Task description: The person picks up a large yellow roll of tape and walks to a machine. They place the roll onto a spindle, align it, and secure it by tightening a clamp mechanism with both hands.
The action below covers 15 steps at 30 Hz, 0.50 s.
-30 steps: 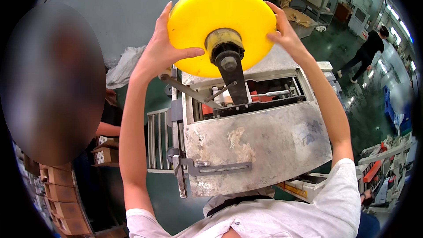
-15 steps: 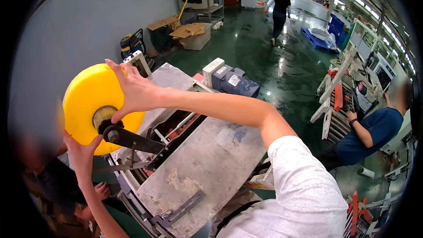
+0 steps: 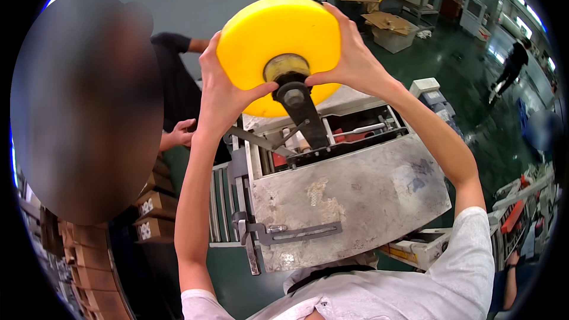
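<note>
Yellow tape roll between both hands

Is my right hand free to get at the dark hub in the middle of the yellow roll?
Probably yes. The right hand already grips the yellow roll at its rim, thumb beside the dark hub. Nothing covers the hub, though letting go leaves only the left hand holding.

A large yellow roll of tape stands on edge, raised at the far centre, its pale core seated on a dark metal spindle arm.
</note>
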### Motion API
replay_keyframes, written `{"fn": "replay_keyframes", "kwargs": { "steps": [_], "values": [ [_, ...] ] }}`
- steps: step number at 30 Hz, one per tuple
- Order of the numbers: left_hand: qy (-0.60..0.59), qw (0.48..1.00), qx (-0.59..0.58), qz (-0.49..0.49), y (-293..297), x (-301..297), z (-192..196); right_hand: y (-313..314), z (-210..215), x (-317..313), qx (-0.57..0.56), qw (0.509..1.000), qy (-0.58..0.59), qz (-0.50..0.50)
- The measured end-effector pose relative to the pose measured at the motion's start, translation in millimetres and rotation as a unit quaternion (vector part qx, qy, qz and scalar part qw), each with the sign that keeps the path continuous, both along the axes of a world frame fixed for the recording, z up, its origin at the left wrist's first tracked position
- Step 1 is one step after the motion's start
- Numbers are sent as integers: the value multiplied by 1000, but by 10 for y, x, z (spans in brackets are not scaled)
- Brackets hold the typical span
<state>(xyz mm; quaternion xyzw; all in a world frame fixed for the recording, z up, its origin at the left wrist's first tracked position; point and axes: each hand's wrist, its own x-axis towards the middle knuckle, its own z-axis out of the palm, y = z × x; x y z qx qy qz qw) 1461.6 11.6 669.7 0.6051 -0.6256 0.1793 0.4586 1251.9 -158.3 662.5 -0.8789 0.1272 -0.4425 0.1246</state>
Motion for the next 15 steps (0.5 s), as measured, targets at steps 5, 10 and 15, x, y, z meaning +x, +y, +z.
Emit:
{"fn": "replay_keyframes", "kwargs": {
  "steps": [5, 10, 15],
  "values": [
    [-27, 1000, 2, 10, -68, 94, 5, 21, -67, 27, 30, 999, -15, 5],
    [-48, 998, -24, 19, -91, 79, -41, 34, -21, -11, 30, 999, -7, -14],
    [-43, 998, -47, 28, -73, 49, -100, 36, -68, 4, 7, 999, -40, -11]
  ]
}}
